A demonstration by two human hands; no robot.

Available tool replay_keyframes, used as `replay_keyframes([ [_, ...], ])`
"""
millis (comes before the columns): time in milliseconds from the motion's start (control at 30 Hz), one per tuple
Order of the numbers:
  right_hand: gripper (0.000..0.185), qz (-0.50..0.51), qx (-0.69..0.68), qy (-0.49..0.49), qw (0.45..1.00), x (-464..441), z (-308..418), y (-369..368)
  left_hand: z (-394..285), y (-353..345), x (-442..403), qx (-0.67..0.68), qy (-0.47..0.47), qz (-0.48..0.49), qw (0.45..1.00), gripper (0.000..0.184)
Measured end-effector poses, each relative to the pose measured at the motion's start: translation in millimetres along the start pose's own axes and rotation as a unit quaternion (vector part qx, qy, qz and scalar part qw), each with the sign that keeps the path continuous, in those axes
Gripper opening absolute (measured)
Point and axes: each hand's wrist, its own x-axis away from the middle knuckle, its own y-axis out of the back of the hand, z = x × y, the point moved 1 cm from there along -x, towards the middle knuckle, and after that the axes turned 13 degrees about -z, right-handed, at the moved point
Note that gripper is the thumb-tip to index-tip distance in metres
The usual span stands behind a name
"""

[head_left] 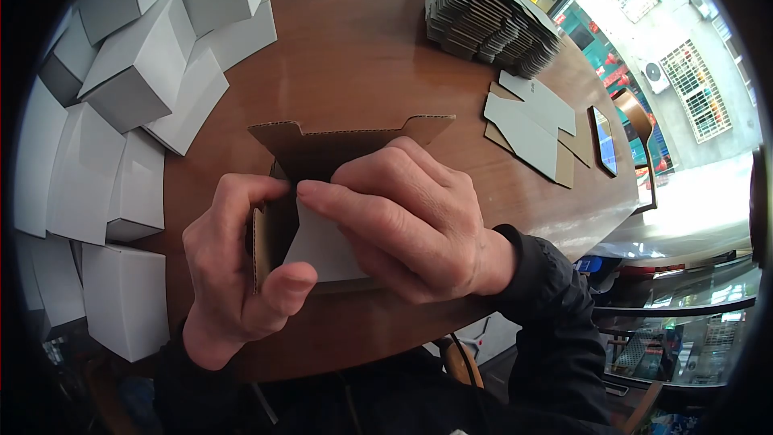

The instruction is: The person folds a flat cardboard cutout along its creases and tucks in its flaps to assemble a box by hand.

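Note:
A partly folded cardboard box [346, 145] is between my hands near the front edge of the table, brown inside, with one notched panel standing up at the far side. My left hand [229, 262] wraps around its left wall, fingers behind and thumb in front. Over the opening, my right hand [411, 229] has curled fingers, the index fingertip at the upper corner of a white flap [318, 250]. The right hand covers much of that flap and the box's right side.
Finished white boxes [133, 80] are piled along the left of the wooden table [346, 40]. A stack of flat cardboard blanks [491, 20] stands at the back right. Nearer lie loose blanks [531, 125] and a phone [604, 141]. A chair [636, 113] stands beyond the right edge.

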Motion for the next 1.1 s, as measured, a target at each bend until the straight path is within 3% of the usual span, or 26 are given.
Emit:
replay_keyframes([
  [333, 0.029, -0.036, 0.015, 0.069, 0.997, -0.1, -0.5, -2.6, 2.2, -0.6, 0.3, 0.012, -0.021, -0.005, 1.0, 0.079],
  [1000, 0.021, -0.14, 0.03, 0.094, 0.985, 1.1, 17.4, -10.8, 11.0, 2.8, 3.5, 0.056, 0.017, 0.027, 0.998, 0.094],
  [1100, 0.02, -0.182, 0.029, 0.091, 0.979, 1.9, 19.8, -17.3, 10.9, 3.5, 3.3, 0.058, 0.019, 0.026, 0.998, 0.088],
])
